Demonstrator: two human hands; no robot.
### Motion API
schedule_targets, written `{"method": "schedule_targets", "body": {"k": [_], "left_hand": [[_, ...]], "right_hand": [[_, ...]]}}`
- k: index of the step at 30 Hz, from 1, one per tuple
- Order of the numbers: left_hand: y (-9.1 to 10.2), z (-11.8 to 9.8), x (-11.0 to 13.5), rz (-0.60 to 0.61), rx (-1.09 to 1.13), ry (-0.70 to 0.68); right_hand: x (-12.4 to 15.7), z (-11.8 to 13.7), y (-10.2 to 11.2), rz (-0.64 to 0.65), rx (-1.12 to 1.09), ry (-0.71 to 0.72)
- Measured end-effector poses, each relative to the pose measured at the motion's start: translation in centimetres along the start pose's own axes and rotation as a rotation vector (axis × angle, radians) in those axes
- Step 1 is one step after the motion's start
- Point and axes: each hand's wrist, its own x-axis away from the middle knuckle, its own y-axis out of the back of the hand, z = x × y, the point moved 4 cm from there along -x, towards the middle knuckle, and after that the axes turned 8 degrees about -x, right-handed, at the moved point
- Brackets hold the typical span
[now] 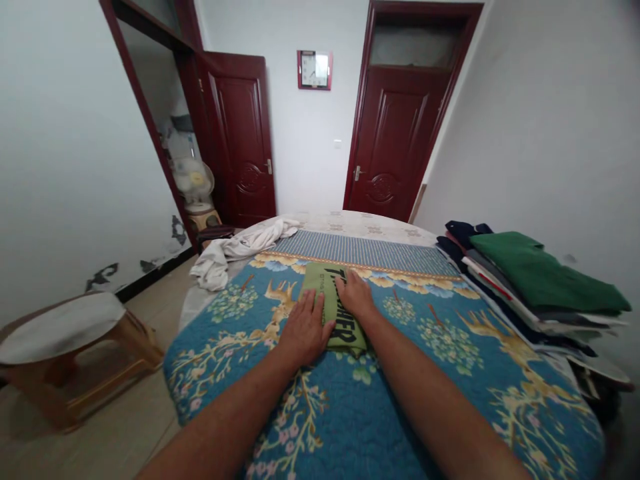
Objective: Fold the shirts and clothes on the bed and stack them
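Observation:
A folded light-green garment [333,308] with black lettering lies in the middle of the bed, on a blue floral quilt [440,373]. My left hand [305,328] lies flat on its left side, fingers stretched out and partly over the cloth. My right hand [356,293] presses flat on its upper right part, fingers together and extended. Neither hand grips the garment; both rest on top of it.
A stack of folded clothes [530,287] topped by a dark green piece sits on the bed's right side. A crumpled white cloth [235,250] lies at the far left corner. A wooden stool [70,347] stands on the floor left. Two dark red doors [395,140] are behind the bed.

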Motion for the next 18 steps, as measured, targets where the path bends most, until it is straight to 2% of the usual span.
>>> {"method": "schedule_targets", "body": {"k": [7, 18], "left_hand": [[-0.4, 0.0, 0.2, 0.021, 0.100, 0.039], [0.2, 0.2, -0.2, 0.036, 0.128, 0.031]], "right_hand": [[3.9, -0.7, -0.1, 0.014, 0.065, 0.041], [10.6, -0.8, 2.0, 0.084, 0.121, 0.090]]}}
